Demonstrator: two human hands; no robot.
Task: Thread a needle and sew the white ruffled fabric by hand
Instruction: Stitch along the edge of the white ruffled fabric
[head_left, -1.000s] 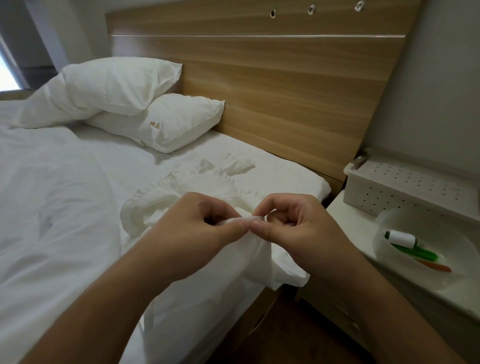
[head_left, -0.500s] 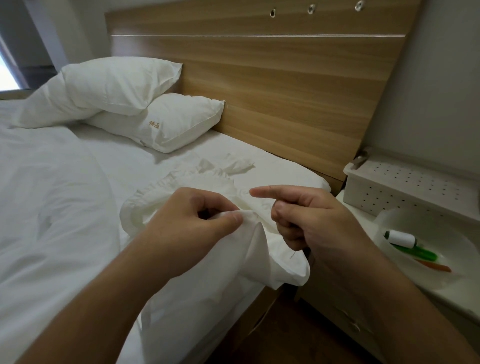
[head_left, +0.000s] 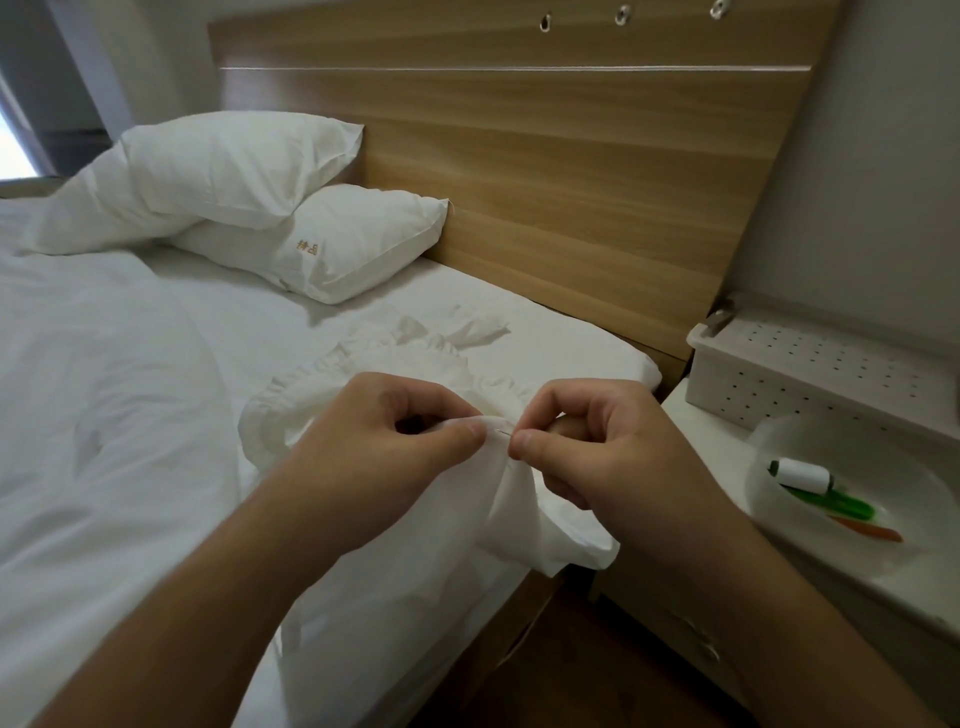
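Observation:
The white ruffled fabric (head_left: 524, 519) lies on the bed's near corner and hangs over its edge. My left hand (head_left: 384, 447) pinches a fold of it between thumb and forefinger. My right hand (head_left: 597, 447) sits right beside it, thumb and forefinger pinching a thin needle (head_left: 503, 429) whose tip shows at the fold. The thread is too fine to make out.
A clear bowl (head_left: 779, 514) on the nightstand at right holds a white thread spool (head_left: 802, 475), a green tool and an orange one. Behind it stands a perforated white box (head_left: 810, 374). Two pillows (head_left: 249, 171) lean on the wooden headboard (head_left: 571, 182).
My right hand had drawn away to the right with its forefinger stretched out; it has come back to the fold and pinches the needle there. My left hand kept its hold.

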